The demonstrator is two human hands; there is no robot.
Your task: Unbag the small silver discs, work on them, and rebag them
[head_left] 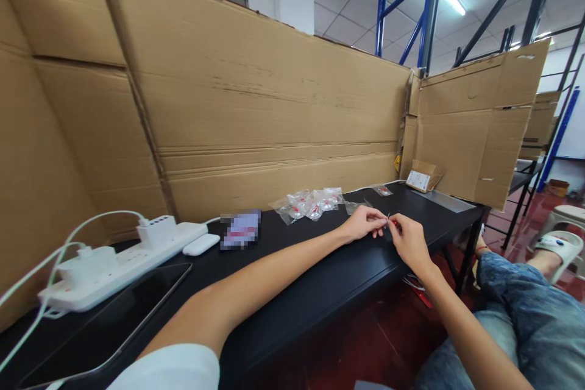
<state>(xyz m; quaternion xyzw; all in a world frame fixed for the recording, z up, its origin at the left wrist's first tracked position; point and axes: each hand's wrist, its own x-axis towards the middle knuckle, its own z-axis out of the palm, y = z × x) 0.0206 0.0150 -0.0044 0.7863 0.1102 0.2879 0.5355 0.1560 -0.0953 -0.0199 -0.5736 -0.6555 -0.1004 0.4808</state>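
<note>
Over the black table [329, 280], my left hand [365, 223] and my right hand [408, 242] meet fingertip to fingertip. Both are closed in a pinch around a small, thin, pale strand [388, 217]; its kind is too small to make out. A hint of red shows by the right fingertips. Just behind my left hand lies a clear plastic bag [354, 206]. Left of it sits a pile of small clear bags [311, 204] with red and white pieces inside. One more small bag [382, 191] lies farther back.
Cardboard walls [274, 103] enclose the table's back and sides. At left are a white power strip [123, 268], a dark tablet [105, 326], a white case [201, 244] and a purple packet [241, 228]. A small carton [425, 177] stands far right. A seated person's legs [516, 311] are at right.
</note>
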